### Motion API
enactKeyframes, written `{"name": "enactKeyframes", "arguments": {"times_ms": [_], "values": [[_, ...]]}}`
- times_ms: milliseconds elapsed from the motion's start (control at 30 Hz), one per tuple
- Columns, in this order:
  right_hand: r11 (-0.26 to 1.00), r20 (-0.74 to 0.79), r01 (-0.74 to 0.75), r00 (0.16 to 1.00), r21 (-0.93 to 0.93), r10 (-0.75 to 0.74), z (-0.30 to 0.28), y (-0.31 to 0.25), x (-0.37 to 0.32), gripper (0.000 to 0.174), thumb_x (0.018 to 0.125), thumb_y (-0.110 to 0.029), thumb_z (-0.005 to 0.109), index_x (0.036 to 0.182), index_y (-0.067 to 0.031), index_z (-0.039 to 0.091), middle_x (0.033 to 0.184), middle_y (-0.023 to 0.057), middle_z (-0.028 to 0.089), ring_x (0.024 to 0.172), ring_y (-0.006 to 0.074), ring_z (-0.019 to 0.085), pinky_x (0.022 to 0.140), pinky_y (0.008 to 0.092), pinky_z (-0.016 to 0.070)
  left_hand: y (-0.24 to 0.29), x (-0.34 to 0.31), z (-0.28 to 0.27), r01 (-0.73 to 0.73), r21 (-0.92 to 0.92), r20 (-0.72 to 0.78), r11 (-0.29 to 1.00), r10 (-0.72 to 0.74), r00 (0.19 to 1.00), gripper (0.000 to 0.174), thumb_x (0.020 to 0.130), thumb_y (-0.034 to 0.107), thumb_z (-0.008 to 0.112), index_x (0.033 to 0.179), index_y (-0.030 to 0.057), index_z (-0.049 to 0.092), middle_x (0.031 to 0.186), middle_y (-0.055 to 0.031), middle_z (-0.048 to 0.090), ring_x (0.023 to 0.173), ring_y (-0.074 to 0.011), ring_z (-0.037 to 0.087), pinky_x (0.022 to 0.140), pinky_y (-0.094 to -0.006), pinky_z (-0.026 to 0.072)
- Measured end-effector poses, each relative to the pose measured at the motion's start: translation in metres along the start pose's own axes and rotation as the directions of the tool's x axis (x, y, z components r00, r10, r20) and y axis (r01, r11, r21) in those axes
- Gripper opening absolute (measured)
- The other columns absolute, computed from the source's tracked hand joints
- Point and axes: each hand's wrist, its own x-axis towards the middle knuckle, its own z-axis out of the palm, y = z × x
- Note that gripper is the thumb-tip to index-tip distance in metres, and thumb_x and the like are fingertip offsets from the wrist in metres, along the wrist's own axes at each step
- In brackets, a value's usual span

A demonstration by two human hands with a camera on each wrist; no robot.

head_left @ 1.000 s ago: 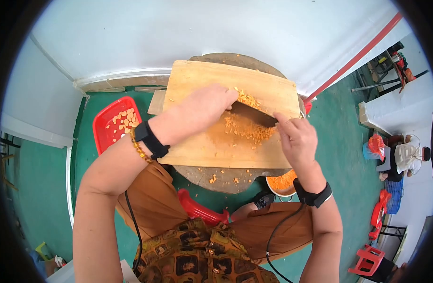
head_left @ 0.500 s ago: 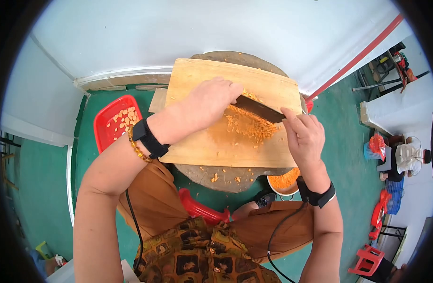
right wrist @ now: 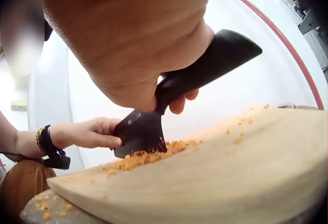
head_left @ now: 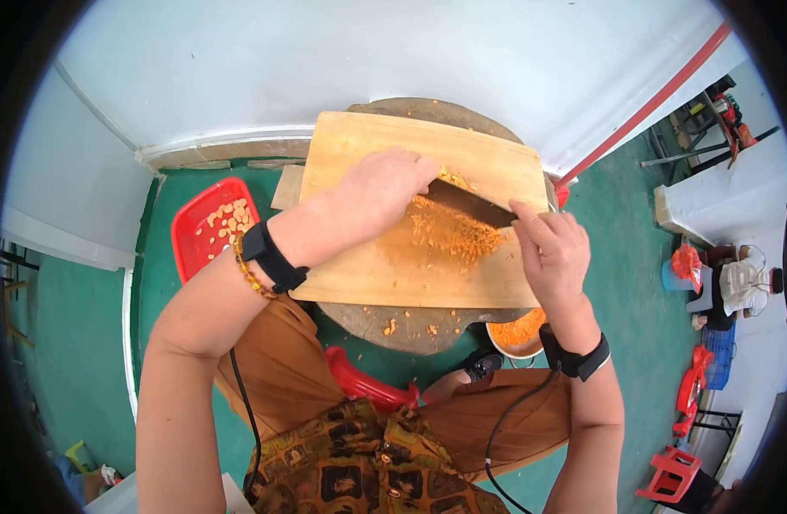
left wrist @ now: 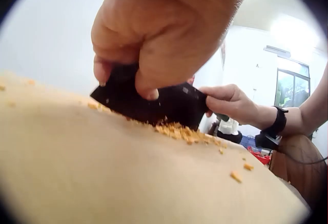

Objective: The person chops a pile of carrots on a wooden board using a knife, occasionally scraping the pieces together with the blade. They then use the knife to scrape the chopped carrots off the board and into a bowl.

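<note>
Two grips control the black, broad-bladed cleaver (head_left: pixel 472 206), left hand (head_left: pixel 383 187) pinching the blade end and right hand (head_left: pixel 554 248) around the black handle (right wrist: pixel 225 55), amid chopped orange pieces (head_left: pixel 458 236) on the rectangular pale-wood board (head_left: pixel 352 141); mincing appears in hand, and another stroke likely calls for even pressure.

Your site: food-preparation area, home or business unclear. Noted: green floor (head_left: pixel 625 343), white wall (head_left: pixel 462 51), cutting board (head_left: pixel 368 278), chopped orange food (head_left: pixel 462 242).

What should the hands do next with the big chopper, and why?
Probably press the cleaver down through the orange bits: the left hand pinches its blade, the right hand grips its handle, and some bits look bigger than others.
</note>
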Motion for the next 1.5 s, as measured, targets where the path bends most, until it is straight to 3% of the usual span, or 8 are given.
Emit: {"name": "enactKeyframes", "arguments": {"times_ms": [467, 567, 667, 900, 1267, 1333, 1467, 1500], "values": [[0.999, 0.039, -0.014, 0.999, 0.039, 0.012, 0.010, 0.002, -0.007, 0.027, 0.079, -0.013, 0.074, 0.105, -0.0185, 0.075, 0.069, 0.0003, 0.055, 0.067, 0.0207, 0.055, 0.059, 0.0351, 0.0411, -0.004, 0.000, 0.004, 0.020, -0.048, 0.059, 0.999, -0.018, 0.998, 0.008, 0.085, 0.001, 0.053, 0.090, 0.0009, 0.047, 0.084, -0.0212, 0.058, 0.086, -0.0412, 0.057, 0.073, -0.0471, 0.0483], [1.000, -0.001, -0.003, 1.000, -0.021, 0.003, -0.003, 0.000, 0.001, 0.028, 0.079, -0.013, 0.074, 0.106, -0.0192, 0.075, 0.068, -0.0001, 0.055, 0.067, 0.0205, 0.055, 0.059, 0.0345, 0.0412, 0.000, 0.004, -0.004, -0.030, -0.013, -0.060, 0.999, 0.029, 0.998, 0.009, 0.084, 0.000, 0.055, 0.089, 0.0006, 0.047, 0.084, -0.0211, 0.058, 0.087, -0.0405, 0.058, 0.074, -0.0461, 0.0488], [1.000, 0.038, 0.008, 0.999, 0.024, -0.009, 0.009, 0.006, -0.004, 0.028, 0.079, -0.014, 0.074, 0.106, -0.0193, 0.075, 0.068, -0.0002, 0.055, 0.067, 0.0200, 0.055, 0.059, 0.0342, 0.0406, 0.001, 0.004, 0.003, 0.115, 0.018, 0.067, 0.993, -0.116, 0.991, 0.011, 0.082, -0.001, 0.056, 0.088, 0.0010, 0.047, 0.084, -0.0210, 0.058, 0.088, -0.0400, 0.058, 0.075, -0.0454, 0.0490], [0.999, -0.049, 0.026, 0.998, -0.033, -0.028, 0.000, 0.002, 0.001, 0.028, 0.079, -0.015, 0.074, 0.106, -0.0204, 0.074, 0.068, 0.0001, 0.055, 0.066, 0.0195, 0.055, 0.057, 0.0346, 0.0410, 0.003, 0.002, -0.002, 0.032, -0.028, 0.027, 0.999, -0.031, 0.999, 0.011, 0.083, -0.001, 0.056, 0.089, 0.0006, 0.047, 0.086, -0.0220, 0.059, 0.089, -0.0407, 0.059, 0.075, -0.0452, 0.0497], [0.987, 0.328, -0.105, 0.943, 0.118, 0.061, -0.009, 0.002, -0.007, 0.031, 0.088, -0.021, 0.069, 0.119, -0.0195, 0.066, 0.077, 0.0094, 0.065, 0.063, 0.0305, 0.064, 0.056, 0.0393, 0.0511, -0.005, 0.001, -0.001, 0.024, 0.000, 0.064, 1.000, -0.024, 0.998, 0.014, 0.089, 0.009, 0.061, 0.095, 0.0011, 0.051, 0.093, -0.0176, 0.061, 0.096, -0.0387, 0.058, 0.081, -0.0434, 0.0488], [0.977, 0.300, -0.101, 0.953, 0.186, 0.041, -0.015, 0.001, -0.006, 0.033, 0.090, -0.018, 0.067, 0.123, -0.0176, 0.064, 0.081, 0.0117, 0.067, 0.062, 0.0302, 0.064, 0.057, 0.0367, 0.0516, -0.013, 0.002, 0.004, 0.023, -0.157, -0.156, 0.987, -0.048, 0.987, 0.016, 0.091, 0.013, 0.061, 0.099, 0.0008, 0.054, 0.090, -0.0162, 0.061, 0.091, -0.0365, 0.058, 0.079, -0.0433, 0.0489], [0.772, 0.365, -0.459, 0.877, 0.440, 0.313, -0.023, -0.009, -0.012, 0.036, 0.097, -0.016, 0.059, 0.132, -0.0070, 0.057, 0.082, 0.0074, 0.065, 0.065, 0.0179, 0.062, 0.061, 0.0280, 0.0507, -0.026, 0.008, -0.016, 0.096, -0.419, -0.354, 0.903, -0.260, 0.898, 0.024, 0.094, 0.020, 0.062, 0.108, 0.0007, 0.057, 0.089, -0.0147, 0.061, 0.085, -0.0313, 0.059, 0.076, -0.0383, 0.0493], [0.616, 0.451, -0.589, 0.804, 0.522, 0.387, -0.029, -0.016, -0.009, 0.036, 0.099, -0.016, 0.057, 0.133, -0.0041, 0.056, 0.082, 0.0054, 0.064, 0.066, 0.0145, 0.060, 0.062, 0.0262, 0.0501, -0.025, 0.007, -0.024, 0.159, -0.506, -0.314, 0.848, -0.352, 0.882, 0.023, 0.100, 0.020, 0.056, 0.113, 0.0012, 0.057, 0.087, -0.0058, 0.059, 0.082, -0.0161, 0.055, 0.077, -0.0299, 0.0472]]}}
